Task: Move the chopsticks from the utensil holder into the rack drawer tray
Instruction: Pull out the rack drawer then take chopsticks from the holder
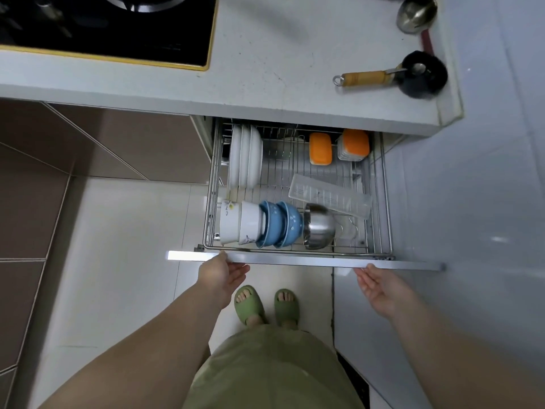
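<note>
Clear ribbed plastic tray (330, 199) sits tilted in the wire rack drawer (298, 184); both hands' grip, left (222, 276) and right (379, 287), is open-palmed at the front panel (295, 260), holding nothing; a jerky pull might slide it.

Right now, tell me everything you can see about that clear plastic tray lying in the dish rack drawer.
The clear plastic tray is a long, shallow rectangle of translucent, frosted-looking plastic with rounded corners and rows of small slots in its floor. It looks empty; no chopsticks show in it. It lies at a slant across the right half of the wire rack, its near end raised over the rack's wires beside the steel bowl. Whether it touches the bowl is unclear. Neither hand touches it.
</note>
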